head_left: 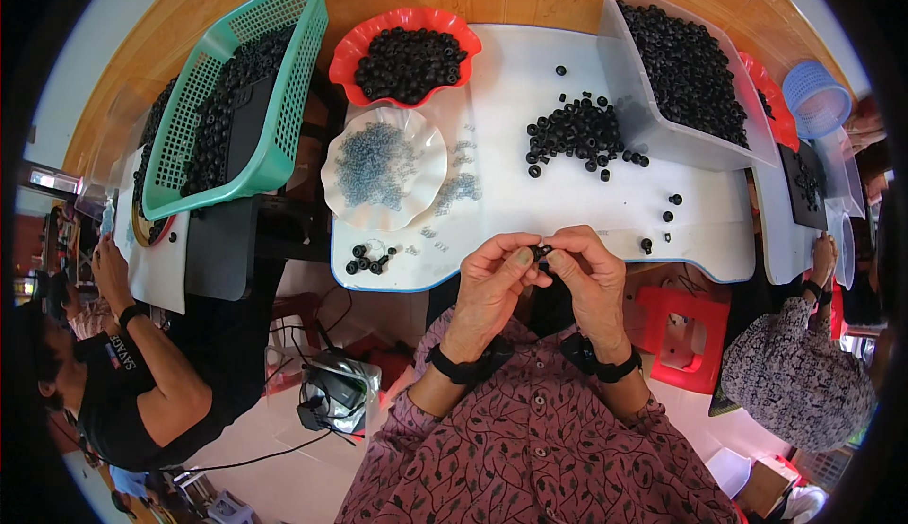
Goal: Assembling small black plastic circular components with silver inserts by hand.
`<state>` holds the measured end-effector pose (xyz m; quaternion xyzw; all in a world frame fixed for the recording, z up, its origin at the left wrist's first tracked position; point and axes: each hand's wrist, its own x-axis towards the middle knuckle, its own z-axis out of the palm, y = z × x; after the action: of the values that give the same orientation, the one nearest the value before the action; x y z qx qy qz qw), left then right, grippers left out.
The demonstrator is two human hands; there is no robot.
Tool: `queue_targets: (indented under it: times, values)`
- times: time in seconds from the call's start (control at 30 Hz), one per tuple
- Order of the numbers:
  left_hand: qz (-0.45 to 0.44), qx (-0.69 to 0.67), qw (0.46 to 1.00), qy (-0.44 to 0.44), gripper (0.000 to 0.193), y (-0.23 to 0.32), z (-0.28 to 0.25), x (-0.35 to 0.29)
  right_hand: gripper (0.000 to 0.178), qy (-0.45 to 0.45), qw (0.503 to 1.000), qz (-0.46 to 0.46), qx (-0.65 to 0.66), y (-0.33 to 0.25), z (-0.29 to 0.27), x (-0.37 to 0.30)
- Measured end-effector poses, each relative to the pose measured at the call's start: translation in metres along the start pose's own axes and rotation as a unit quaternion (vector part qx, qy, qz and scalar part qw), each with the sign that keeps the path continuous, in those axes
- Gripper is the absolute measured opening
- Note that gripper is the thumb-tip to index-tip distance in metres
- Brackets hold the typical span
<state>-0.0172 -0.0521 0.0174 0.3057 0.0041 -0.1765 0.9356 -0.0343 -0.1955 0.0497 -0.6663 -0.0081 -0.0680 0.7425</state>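
Observation:
Close to the table's front edge, my left hand (499, 273) and my right hand (591, 278) meet, thumbs and fingers pinched together. Between them they grip a small black round part (540, 253), its details mostly covered by the fingertips. Beyond my hands lies a loose pile of similar black parts (577, 133) on the white table (515, 61). To the left, a white wavy-rimmed plate (427, 183) holds many tiny translucent pieces (374, 160). A few black parts (369, 261) lie by the table's front left corner, and several more (668, 216) are scattered right of my hands.
A red scalloped bowl (342, 72) and a clear plastic bin (662, 141), both full of black parts, stand at the back. A green basket (270, 160) is at left. Co-workers (142, 382) sit on both sides. A red stool (690, 373) is below right.

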Motion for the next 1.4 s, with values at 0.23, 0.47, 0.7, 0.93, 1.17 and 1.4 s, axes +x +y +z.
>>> queue_targets:
  times: [0.23, 0.47, 0.7, 0.93, 1.17, 1.4]
  values:
    - [-0.006, -0.014, 1.000, -0.005, 0.022, -0.001, 0.000, 0.001, 0.012, -0.006, 0.999, -0.017, -0.030, -0.006, 0.003, 0.000]
    - [-0.002, -0.021, 1.000, 0.011, 0.022, -0.003, 0.001, 0.001, 0.013, 0.006, 0.993, -0.074, -0.088, 0.000, 0.004, -0.001]
    - [0.010, 0.021, 1.000, 0.015, 0.020, -0.002, 0.001, 0.001, 0.013, 0.017, 0.981, -0.117, -0.156, 0.005, 0.004, 0.000]
    - [0.015, 0.020, 0.999, 0.034, 0.020, -0.002, 0.002, 0.001, 0.014, 0.017, 0.986, -0.099, -0.134, 0.002, 0.008, -0.002]
    - [-0.022, -0.071, 0.997, 0.002, 0.021, -0.002, -0.003, 0.004, 0.014, 0.014, 0.999, 0.001, 0.030, 0.002, 0.004, -0.002]
    - [-0.033, -0.103, 0.994, 0.002, 0.022, -0.001, -0.005, 0.003, 0.015, 0.008, 1.000, -0.001, 0.012, 0.000, 0.009, -0.001]
